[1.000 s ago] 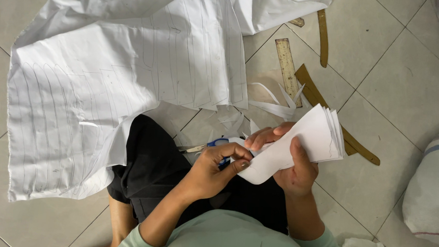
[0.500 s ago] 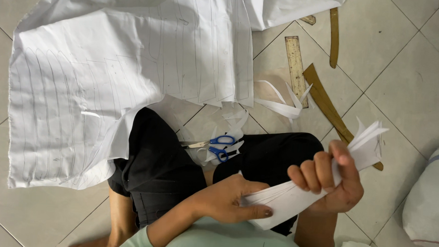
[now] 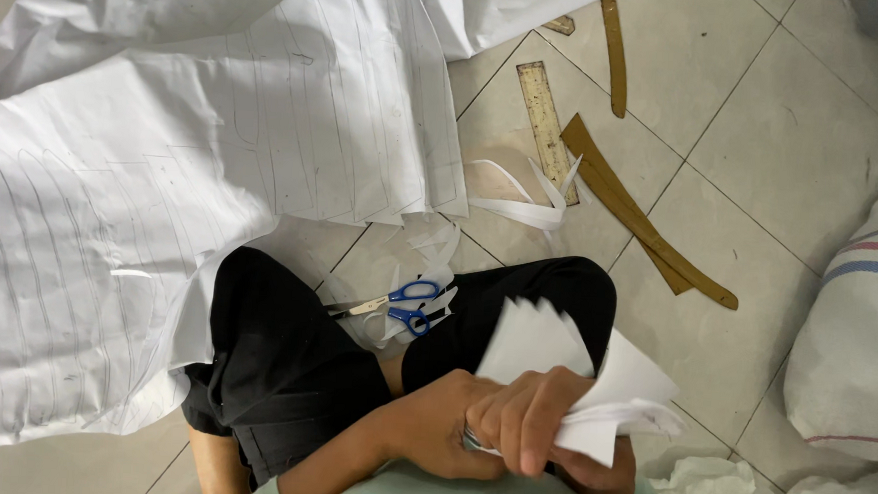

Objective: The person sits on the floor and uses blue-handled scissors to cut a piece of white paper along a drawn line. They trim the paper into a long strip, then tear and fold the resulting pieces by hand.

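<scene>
Both hands close on a stack of cut white fabric pieces [image 3: 573, 369], held low over the lap. The right hand [image 3: 540, 423] wraps over the stack from above, fingers curled tight around its lower edge; the left hand [image 3: 440, 427] presses in beside it, its fingers hidden under the right (so how it clenches cannot be told exactly). The pieces fan up and out to the right of the grip. Just beyond the grip, between the black-trousered knees, lie blue-handled scissors [image 3: 401, 305] on white scraps. Farther out spreads a large white pencil-lined fabric sheet [image 3: 191, 194]. Up and right of the grip lie a straight wooden ruler [image 3: 546, 122] and a curved wooden pattern ruler [image 3: 641, 223] on the tiled floor [image 3: 765, 144].
</scene>
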